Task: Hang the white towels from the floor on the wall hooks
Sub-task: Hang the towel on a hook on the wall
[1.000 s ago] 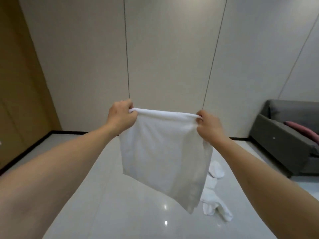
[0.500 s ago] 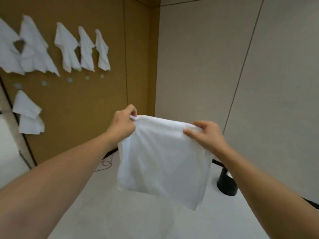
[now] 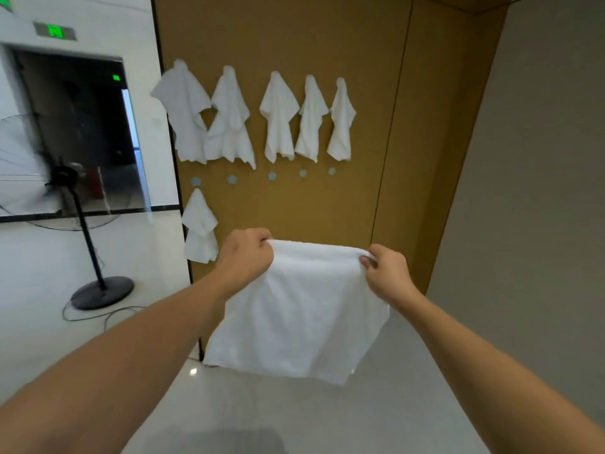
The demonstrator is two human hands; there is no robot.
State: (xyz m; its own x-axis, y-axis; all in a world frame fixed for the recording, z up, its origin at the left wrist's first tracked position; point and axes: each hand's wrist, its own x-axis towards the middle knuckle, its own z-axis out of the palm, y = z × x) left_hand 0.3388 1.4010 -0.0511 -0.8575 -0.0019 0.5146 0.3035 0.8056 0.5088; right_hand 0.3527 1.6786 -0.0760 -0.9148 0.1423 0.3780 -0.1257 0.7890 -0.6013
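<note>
I hold a white towel (image 3: 296,316) stretched out in front of me by its top edge. My left hand (image 3: 246,253) grips its left corner and my right hand (image 3: 386,273) pinches its right corner. The cloth hangs down flat below both hands. Ahead is a brown wall panel (image 3: 327,37) with several white towels (image 3: 278,116) hanging in a top row. Under them runs a row of small pale blue star-shaped hooks (image 3: 271,175), all bare. One more towel (image 3: 199,227) hangs lower at the left, just left of my left hand.
A black standing fan (image 3: 82,224) with a round base (image 3: 102,292) and a cable on the floor stands at the left. Behind it is a dark doorway (image 3: 82,132). A grey wall (image 3: 537,191) meets the brown panel at the right. The floor is pale and glossy.
My view has swung left from the grey wall and the towels on the floor to face the brown hook wall. Both hands keep hold of the towel; the right hand now pinches its corner.
</note>
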